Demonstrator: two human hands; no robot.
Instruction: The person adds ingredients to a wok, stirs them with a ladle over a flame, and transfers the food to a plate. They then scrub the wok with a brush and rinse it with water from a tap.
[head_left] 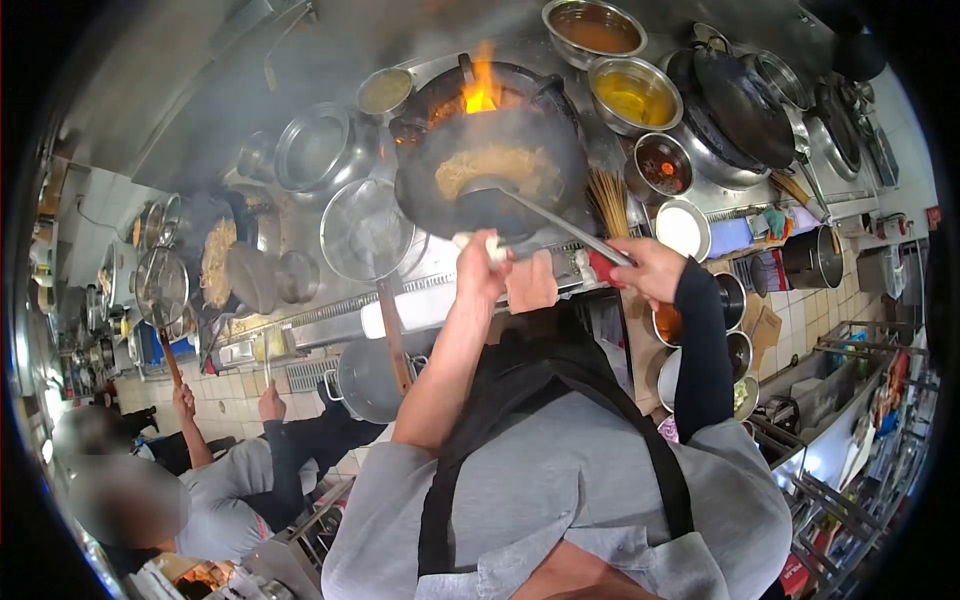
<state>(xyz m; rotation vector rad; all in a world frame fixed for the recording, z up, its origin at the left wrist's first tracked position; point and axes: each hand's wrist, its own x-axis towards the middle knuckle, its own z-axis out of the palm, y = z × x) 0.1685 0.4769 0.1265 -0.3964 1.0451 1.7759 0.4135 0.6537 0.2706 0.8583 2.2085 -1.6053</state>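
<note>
A dark wok (430, 200) sits tilted over the burner, with noodles (500, 167) in it and flames (482, 92) rising behind its far rim. My left hand (482, 266) is closed at the wok's near edge, with a whitish cloth showing at its fingers; the exact grip is partly hidden. Long and metal, a ladle (570, 230) is held in my right hand (648, 268), its bowl among the noodles. A pinkish cloth (532, 283) lies just right of my left hand.
Bowls of yellow liquid (635, 95) and dark sauce (663, 165) stand right of the burner, beside a bamboo brush (607, 197). A strainer (368, 230) rests on the left. Farther left, a co-worker (235, 490) handles another wok (215, 255) of noodles.
</note>
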